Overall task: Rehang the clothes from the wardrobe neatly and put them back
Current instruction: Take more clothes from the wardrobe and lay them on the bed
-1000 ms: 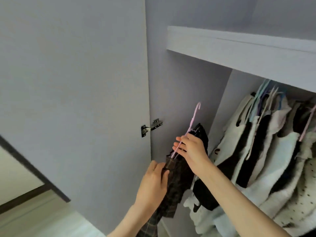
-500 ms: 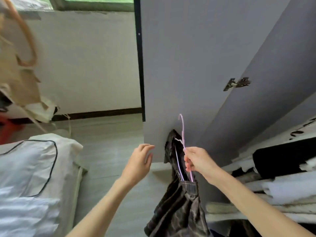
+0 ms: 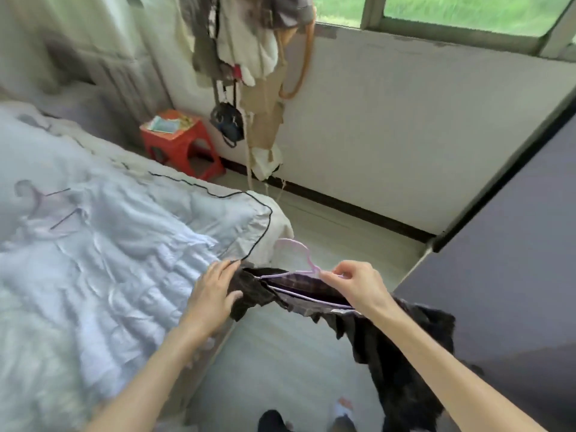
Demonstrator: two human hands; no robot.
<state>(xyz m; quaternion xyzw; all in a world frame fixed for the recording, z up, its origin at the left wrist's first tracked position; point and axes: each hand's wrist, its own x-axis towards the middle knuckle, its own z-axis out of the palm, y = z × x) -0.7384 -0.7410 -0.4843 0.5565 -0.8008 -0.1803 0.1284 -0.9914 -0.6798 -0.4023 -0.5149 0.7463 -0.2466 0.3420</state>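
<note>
Since half a second ago, view swung from wardrobe door to bed (image 3: 93, 260). Right hand (image 3: 358, 285) pinches pink hanger (image 3: 307, 263); left hand (image 3: 213, 294) grips dark plaid garment (image 3: 311, 289) at its end, over the bed's corner. I'd lay it flat before straightening.

1. Daylight enters through the window (image 3: 467, 14) at the top right; the room is bright and evenly lit.
2. The green outside the glass is washed out, close to glare.
3. Shadows are soft: a faint one lies under the red stool (image 3: 182, 145), another on the floor beneath the dark garment (image 3: 396, 363).
4. The white bedding (image 3: 103, 260) is nearly overexposed, its folds pale.
5. Motion blur smears the whole frame, strongest in the hanging clothes (image 3: 243, 35) at the top.
6. Wide-angle distortion bends the window sill and the wardrobe door (image 3: 505, 275) near the edges.
</note>
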